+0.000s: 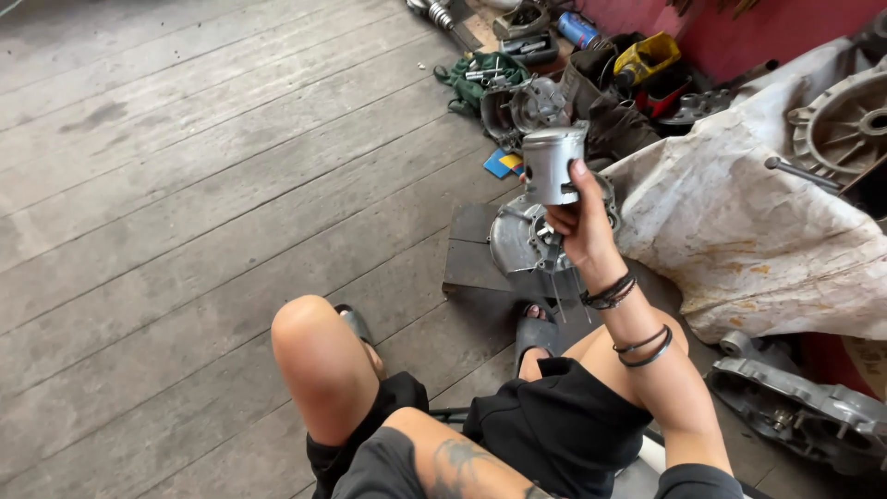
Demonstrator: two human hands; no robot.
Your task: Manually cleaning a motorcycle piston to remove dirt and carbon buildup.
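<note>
My right hand is raised in front of me, shut on a silver metal piston that stands upright, crown at the top. The thumb presses on the piston's right side. Dark bracelets circle the wrist and forearm. Just beyond and below the hand, a grey engine crankcase half lies on a dark mat on the wooden floor. My left forearm, tattooed, crosses the bottom of the view; its hand is hidden. My bare knees and black shorts fill the lower middle.
A stained white cloth covers a heap at the right, with a round engine casing on it. Another grey engine cover lies at the lower right. Engine parts, a green rag, a yellow container and tools crowd the top.
</note>
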